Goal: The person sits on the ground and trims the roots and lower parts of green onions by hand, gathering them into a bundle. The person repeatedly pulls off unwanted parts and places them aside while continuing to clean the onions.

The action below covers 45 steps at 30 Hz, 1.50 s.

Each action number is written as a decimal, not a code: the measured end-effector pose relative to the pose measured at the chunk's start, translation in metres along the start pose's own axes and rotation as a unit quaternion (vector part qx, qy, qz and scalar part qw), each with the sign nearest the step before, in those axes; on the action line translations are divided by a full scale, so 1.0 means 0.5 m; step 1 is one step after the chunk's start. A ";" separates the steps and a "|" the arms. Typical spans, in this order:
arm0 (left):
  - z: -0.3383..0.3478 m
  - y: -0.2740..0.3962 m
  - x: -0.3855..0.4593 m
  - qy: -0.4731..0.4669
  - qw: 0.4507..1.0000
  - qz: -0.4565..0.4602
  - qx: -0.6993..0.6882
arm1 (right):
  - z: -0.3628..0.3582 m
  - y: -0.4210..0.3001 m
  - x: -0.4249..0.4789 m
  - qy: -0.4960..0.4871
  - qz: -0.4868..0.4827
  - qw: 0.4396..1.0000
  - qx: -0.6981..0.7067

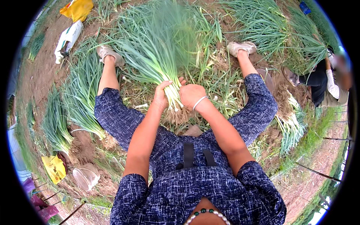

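A bunch of green onions [168,80] lies between my legs, white stems and brown roots toward me, green leaves spreading away. My left hand [161,94] is closed around the left side of its white stems. My right hand [192,95], with a pale bracelet at the wrist, is at the right side of the stems just above the roots; its fingers are curled, and whether it grips a stem is hidden. Loose leaves and straw-like trimmings [219,98] cover the ground around the bunch.
Bundled onions [84,98] lie beyond my left leg, others [292,126] at the right. A clear plastic tub [85,177] and yellow bag [54,168] are at lower left, a white bag [70,36] at upper left. Another person [320,78] sits at right holding onions.
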<state>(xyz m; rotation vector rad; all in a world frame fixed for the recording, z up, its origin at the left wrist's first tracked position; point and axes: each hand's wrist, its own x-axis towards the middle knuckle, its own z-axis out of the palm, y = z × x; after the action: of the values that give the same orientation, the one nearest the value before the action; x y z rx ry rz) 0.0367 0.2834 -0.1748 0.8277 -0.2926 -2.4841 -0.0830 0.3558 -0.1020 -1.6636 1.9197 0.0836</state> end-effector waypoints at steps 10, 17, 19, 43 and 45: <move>0.011 0.015 0.021 -0.013 0.994 0.020 -0.103 | 0.053 0.063 -0.093 0.498 -0.081 0.808 0.304; 0.008 -0.020 0.029 0.043 0.996 0.072 -0.029 | 0.074 -0.008 -0.044 0.453 -0.144 0.831 0.289; 0.010 -0.021 0.027 0.028 0.997 0.056 -0.042 | 0.065 -0.018 -0.061 0.450 -0.165 0.830 0.284; 0.042 0.084 -0.046 0.108 0.992 0.017 0.056 | 0.060 0.243 0.223 0.481 0.206 0.810 0.265; 0.030 0.064 -0.023 0.077 0.997 -0.010 0.008 | 0.057 0.314 0.307 0.387 0.331 0.739 0.441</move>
<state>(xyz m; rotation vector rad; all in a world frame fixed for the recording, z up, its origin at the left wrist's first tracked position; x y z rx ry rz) 0.0482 0.2629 -0.1462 1.0268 -0.2510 -2.4217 -0.2230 0.2657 -0.2481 -0.2924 2.4225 -1.2247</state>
